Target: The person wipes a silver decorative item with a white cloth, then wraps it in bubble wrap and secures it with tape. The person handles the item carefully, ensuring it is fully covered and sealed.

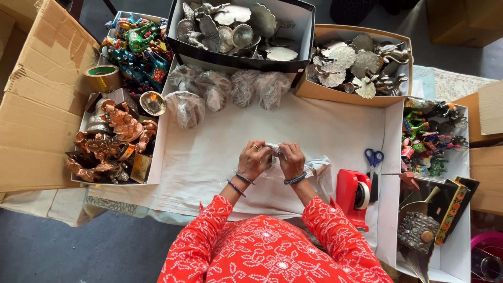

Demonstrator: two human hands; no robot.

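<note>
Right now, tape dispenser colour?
Red, with a black inner wheel; tape dispenser shows clearly in the head view, right of the hands.

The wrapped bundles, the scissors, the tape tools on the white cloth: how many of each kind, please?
Wrapped bundles in a row: 5
Blue scissors: 1
Red tape dispenser: 1
Brown tape roll: 1
Total: 8
Both hands, left hand and right hand, hold one more small wrapped piece.

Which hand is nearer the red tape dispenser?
Right. The right hand is just left of the red tape dispenser; the left hand lies farther left, beyond it.
</note>
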